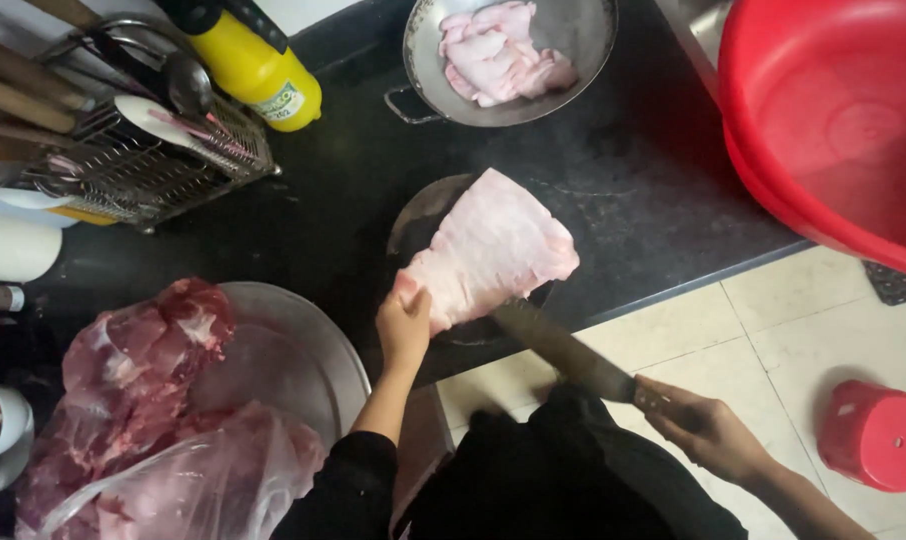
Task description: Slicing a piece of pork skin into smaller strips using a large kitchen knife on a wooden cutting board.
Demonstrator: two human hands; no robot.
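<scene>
Pork slab (493,250), pale pink, flat, roughly triangular.

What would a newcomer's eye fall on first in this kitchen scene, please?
Probably the pale slab of meat at the centre, pinned on a dark round board by the left hand while the right hand holds a long knife under its edge. Next, the big red basin at upper right and red meat in plastic at lower left.

The red basin (833,120) runs off the top and right edges. The slab of pale meat (493,250) hides most of the round board (423,215) beneath it, and covers the knife (563,350) tip. The bagged red meat (143,420) is cut by the bottom edge. The utensils in the wire rack (143,160) blur together
</scene>
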